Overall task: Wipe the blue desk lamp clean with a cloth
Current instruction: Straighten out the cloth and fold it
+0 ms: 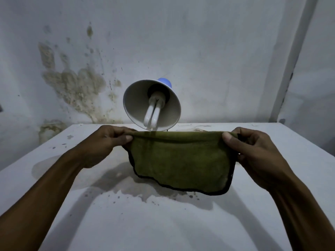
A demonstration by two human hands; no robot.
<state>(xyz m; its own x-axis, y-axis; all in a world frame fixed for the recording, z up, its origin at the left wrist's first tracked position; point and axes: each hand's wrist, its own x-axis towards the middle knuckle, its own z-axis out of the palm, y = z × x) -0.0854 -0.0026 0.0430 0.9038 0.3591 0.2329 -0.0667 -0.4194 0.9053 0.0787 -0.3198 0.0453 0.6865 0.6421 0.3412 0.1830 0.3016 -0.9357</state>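
- Two bare forearms reach in from 7 and 5 o'clock over the stained white bench.
- The left hand pinches the upper left corner of an olive-green cloth with black edging between thumb and fingers.
- The right hand pinches the upper right corner the same way; the cloth hangs stretched between them, above the bench top.
- At 12 o'clock from the cloth, just behind its top edge, stands the blue desk lamp, its pale cone shade tilted toward the camera with a white folded-tube bulb inside.
- Behind is a grey wall with mouldy brown patches at 10 o'clock.
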